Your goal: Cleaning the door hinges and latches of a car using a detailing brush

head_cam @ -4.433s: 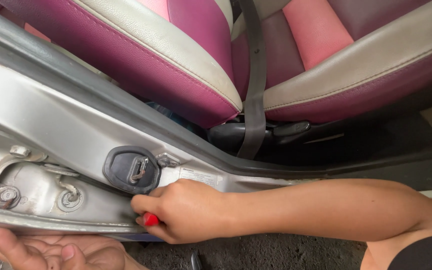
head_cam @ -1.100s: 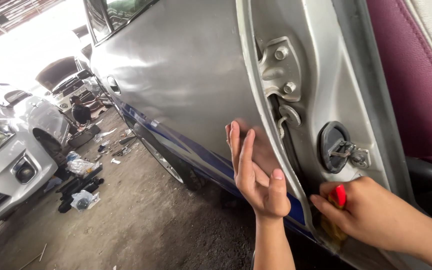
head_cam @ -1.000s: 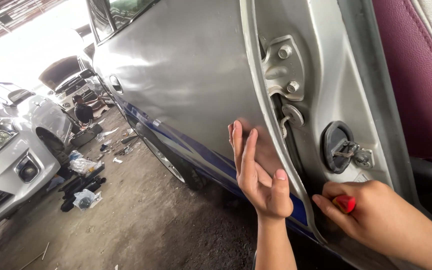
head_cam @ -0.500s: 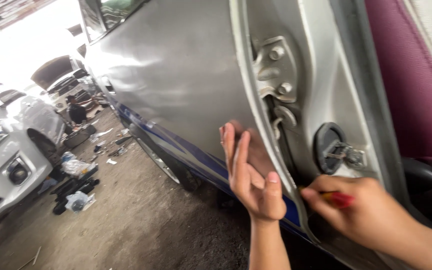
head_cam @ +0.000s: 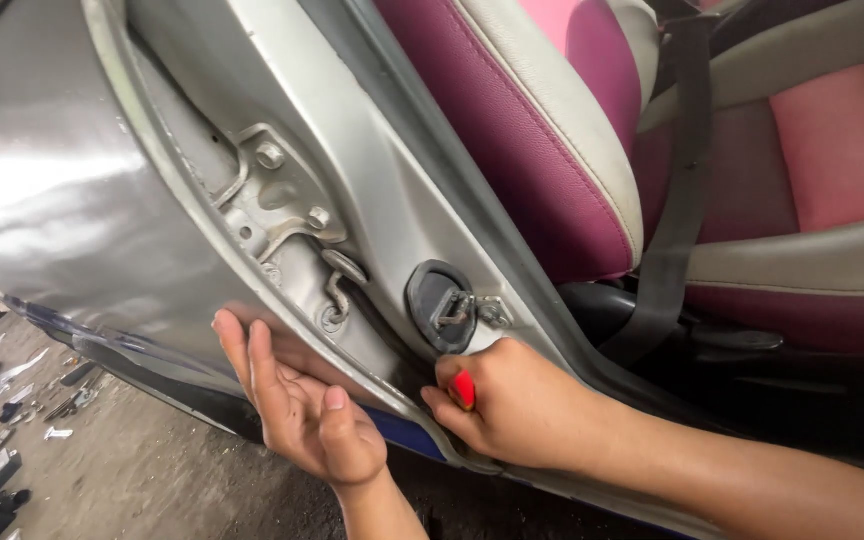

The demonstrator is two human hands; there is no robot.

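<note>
Access is looking tight. Left hand [head_cam: 297, 405] is lying flat on the door panel [head_cam: 72, 200], covering its lower edge. Right hand [head_cam: 512, 405] is sitting closed around a red tool [head_cam: 464, 388] just below the black latch striker [head_cam: 444, 307], blocking approach from below. Door hinge bracket [head_cam: 272, 195] is crowding the upper left of the pillar. Seat [head_cam: 552, 130] and seat belt [head_cam: 682, 190] are closing off the right side. Open room is showing only over the floor [head_cam: 102, 480] lower left.
</note>
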